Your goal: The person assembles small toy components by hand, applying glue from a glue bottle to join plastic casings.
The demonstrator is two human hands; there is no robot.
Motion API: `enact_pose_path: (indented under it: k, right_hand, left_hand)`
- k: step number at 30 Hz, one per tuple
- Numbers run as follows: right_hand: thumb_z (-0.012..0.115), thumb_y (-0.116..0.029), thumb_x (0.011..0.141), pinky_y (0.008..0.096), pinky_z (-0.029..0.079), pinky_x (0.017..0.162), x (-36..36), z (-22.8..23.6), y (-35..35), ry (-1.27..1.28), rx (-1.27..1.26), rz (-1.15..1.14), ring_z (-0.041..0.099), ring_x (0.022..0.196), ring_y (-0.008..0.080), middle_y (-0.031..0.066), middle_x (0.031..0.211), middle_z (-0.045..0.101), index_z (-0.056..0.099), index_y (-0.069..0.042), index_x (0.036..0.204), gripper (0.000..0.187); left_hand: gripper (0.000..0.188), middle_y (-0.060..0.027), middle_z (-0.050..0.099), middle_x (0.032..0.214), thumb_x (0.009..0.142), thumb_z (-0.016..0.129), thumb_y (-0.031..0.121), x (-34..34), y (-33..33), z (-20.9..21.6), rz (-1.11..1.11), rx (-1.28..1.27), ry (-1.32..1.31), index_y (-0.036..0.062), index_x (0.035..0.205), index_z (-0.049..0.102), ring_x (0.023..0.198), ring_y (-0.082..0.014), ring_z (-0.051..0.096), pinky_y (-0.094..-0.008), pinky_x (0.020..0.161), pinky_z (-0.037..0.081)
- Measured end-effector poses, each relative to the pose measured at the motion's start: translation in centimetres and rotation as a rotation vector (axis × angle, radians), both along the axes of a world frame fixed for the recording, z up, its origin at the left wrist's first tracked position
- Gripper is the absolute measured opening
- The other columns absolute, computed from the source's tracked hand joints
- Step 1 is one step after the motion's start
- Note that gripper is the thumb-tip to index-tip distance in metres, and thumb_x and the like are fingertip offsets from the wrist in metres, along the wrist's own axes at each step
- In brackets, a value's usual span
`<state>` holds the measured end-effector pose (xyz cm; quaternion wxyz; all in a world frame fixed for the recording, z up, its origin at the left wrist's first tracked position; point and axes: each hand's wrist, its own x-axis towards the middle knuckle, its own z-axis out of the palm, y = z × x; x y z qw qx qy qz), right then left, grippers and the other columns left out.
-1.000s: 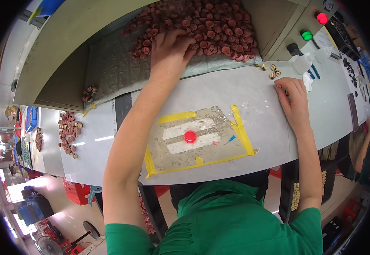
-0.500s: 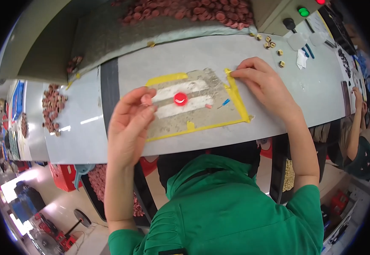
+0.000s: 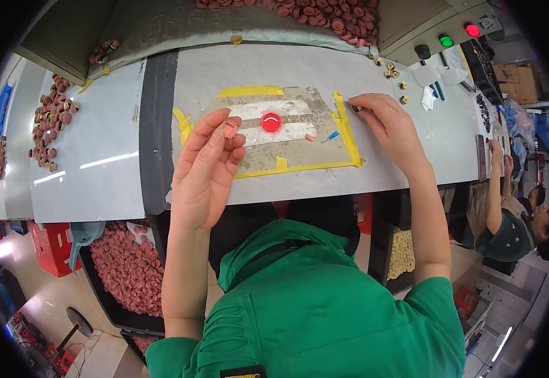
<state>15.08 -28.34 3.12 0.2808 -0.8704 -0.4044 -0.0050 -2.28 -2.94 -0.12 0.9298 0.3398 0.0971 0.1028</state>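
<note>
Between thumb and fingers of my left hand is a small pink ribbed cap, held above the left side of a taped grey plate. My right hand is closed in a pinch just beyond the plate's right edge, beside the yellow tape. Something small and dark shows at its fingertips, too little of it to name. A round red button-like disc sits mid-plate on a white strip. A small pink bit and a small blue piece lie right of it.
Pink caps are heaped on the shelf at the back. Pink-and-dark pieces lie at left, several yellow-and-dark pieces at back right. Bins of pink caps and pale yellow pieces stand below. A co-worker's arm is at right.
The whole view has shifted. My left hand has turned its palm further up, still with the pink cap. My right hand's fingertips have moved from the tape's top end to just right of it.
</note>
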Motion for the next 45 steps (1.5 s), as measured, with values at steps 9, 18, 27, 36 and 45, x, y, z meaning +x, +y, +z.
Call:
enact_pose_path:
  k: [9,18,27,36,45]
  right_hand:
    - [0.06,-0.005,0.088,0.0307,0.05,0.074,-0.6,1.1,1.1,0.128,-0.103,-0.165,0.061,0.086,0.0231,0.0095,0.092,0.06,0.06,-0.002,0.102,0.015]
    - [0.057,-0.001,0.086,0.0316,0.049,0.077,-0.2,1.7,0.9,0.002,-0.226,0.07,0.059,0.087,0.0242,0.0114,0.098,0.057,0.055,0.001,0.101,0.015]
    - [0.063,-0.007,0.084,0.0357,0.048,0.074,-3.5,2.2,8.6,0.077,0.003,0.302,0.056,0.085,0.0285,0.0122,0.089,0.056,0.055,-0.002,0.098,0.017]
    - [0.064,-0.004,0.08,0.0384,0.048,0.074,-4.0,1.1,10.7,-0.16,-0.117,0.38,0.056,0.087,0.0299,0.0105,0.092,0.057,0.058,-0.005,0.097,0.019]
    - [0.062,-0.004,0.082,0.0346,0.048,0.076,-3.6,0.2,10.2,-0.163,-0.074,0.37,0.057,0.089,0.0266,0.0095,0.094,0.058,0.057,-0.004,0.1,0.019]
  left_hand:
    - [0.035,-0.0044,0.057,0.114,0.098,0.05,0.016,-0.3,0.5,-0.2,-0.014,-0.082,-0.024,0.0032,0.13,0.048,0.101,-0.0124,0.054,-0.0275,0.091,0.043]
    - [0.038,-0.0082,0.054,0.119,0.098,0.049,0.014,-0.5,0.5,0.1,-0.027,-0.133,-0.025,0.0034,0.134,0.044,0.099,-0.0099,0.055,-0.0243,0.088,0.046]
    - [0.038,-0.006,0.055,0.118,0.097,0.051,0.016,-0.8,0.7,0.0,-0.018,-0.135,-0.014,0.003,0.133,0.045,0.101,-0.0105,0.055,-0.0251,0.088,0.045]
    - [0.037,-0.0053,0.057,0.116,0.096,0.054,0.014,-0.5,0.4,0.3,-0.011,-0.109,0.006,0.003,0.131,0.047,0.1,-0.0104,0.055,-0.0248,0.088,0.044]
    - [0.032,-0.0055,0.059,0.115,0.096,0.055,0.015,-0.6,-0.1,0.4,0.0,-0.003,0.027,0.0026,0.126,0.051,0.1,-0.0107,0.056,-0.0246,0.086,0.045]
